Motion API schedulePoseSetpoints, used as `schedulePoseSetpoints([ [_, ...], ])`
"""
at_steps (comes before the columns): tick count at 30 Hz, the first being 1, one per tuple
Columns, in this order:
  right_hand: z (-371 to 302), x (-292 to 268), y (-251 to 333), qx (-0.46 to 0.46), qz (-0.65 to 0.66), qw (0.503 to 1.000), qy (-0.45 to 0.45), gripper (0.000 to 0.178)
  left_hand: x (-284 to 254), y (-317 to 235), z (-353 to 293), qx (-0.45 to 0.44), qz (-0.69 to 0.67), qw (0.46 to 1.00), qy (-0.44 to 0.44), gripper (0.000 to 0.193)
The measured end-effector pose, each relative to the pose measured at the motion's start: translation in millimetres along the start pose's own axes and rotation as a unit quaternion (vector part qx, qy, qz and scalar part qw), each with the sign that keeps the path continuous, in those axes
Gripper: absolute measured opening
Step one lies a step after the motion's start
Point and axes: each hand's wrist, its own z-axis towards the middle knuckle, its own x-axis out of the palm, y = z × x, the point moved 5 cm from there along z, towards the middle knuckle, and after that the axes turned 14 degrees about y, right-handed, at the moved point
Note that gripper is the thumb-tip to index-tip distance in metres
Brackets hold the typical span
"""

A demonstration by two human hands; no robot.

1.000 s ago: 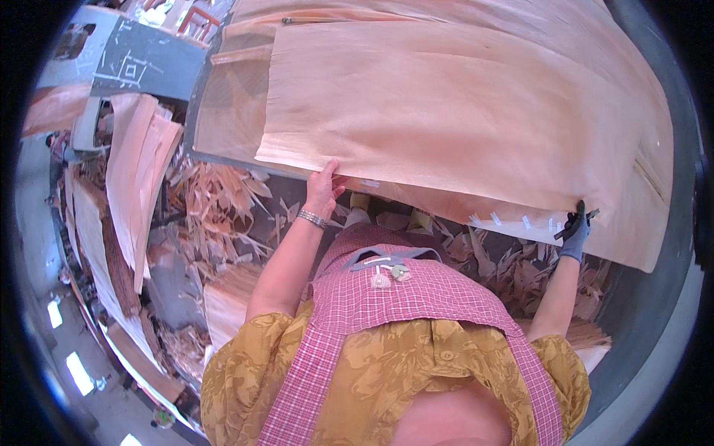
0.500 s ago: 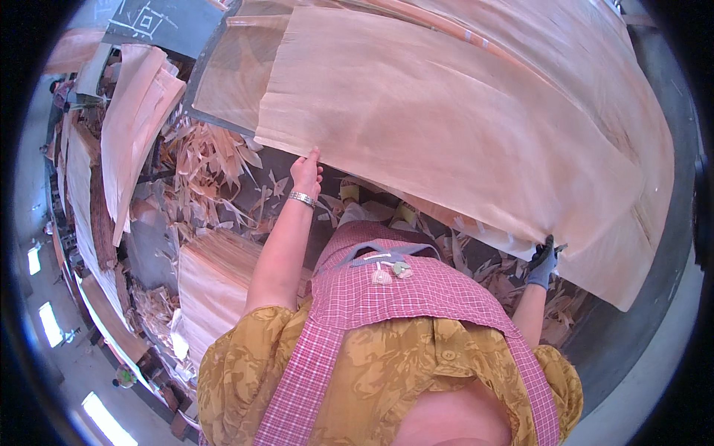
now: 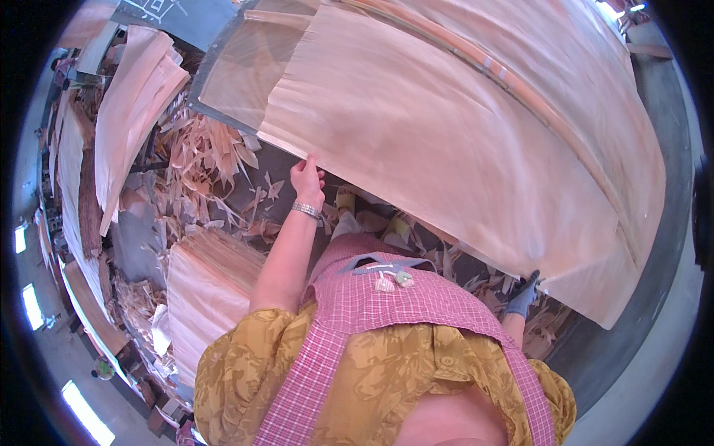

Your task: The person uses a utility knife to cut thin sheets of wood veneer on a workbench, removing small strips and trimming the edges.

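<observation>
Bare and curled, the left hand (image 3: 307, 182) pinches the near edge of a big, thin wood sheet (image 3: 416, 126), not far from its left corner. Down at the lower right of the frame, the gloved right hand (image 3: 524, 293) seems to pinch the same edge, and small creases fan out from its fingertips. The sheet fills much of the top middle and right of the frame, lying over other wood and a dark table (image 3: 199, 104). To do this well, I think both hands should pull gently and by the same amount, so the sheet stays flat. A hard tug at one spot could tear or fold it, so the creases by the glove look like the place to be most careful. The sheet is longer one way: its long side slants from the left of the middle down to the lower right. Its short left end faces the upper left. I cannot tell just where its right end stops, because the wood there looks much the same.
</observation>
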Motion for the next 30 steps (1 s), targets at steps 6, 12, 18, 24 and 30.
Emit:
schedulePoseSetpoints([
  [6,-13,-44,-6,-0.137,-0.088,0.978,-0.132,0.034,75,-44,-56,0.449,0.604,0.645,0.13,0.072],
  [12,-29,115,23,-0.319,-0.247,0.901,0.16,0.043,97,-52,55,0.52,0.594,0.596,0.146,0.089],
  [18,-194,444,68,-0.52,-0.369,0.634,0.437,0.035,44,-112,132,0.496,0.612,0.615,0.039,0.087],
  [24,-280,656,87,-0.52,-0.579,0.47,0.416,0.025,51,-142,153,0.481,0.63,0.607,0.058,0.076],
  [30,-286,752,69,-0.539,-0.676,0.395,0.311,0.028,63,-176,164,0.505,0.579,0.64,0.038,0.053],
])
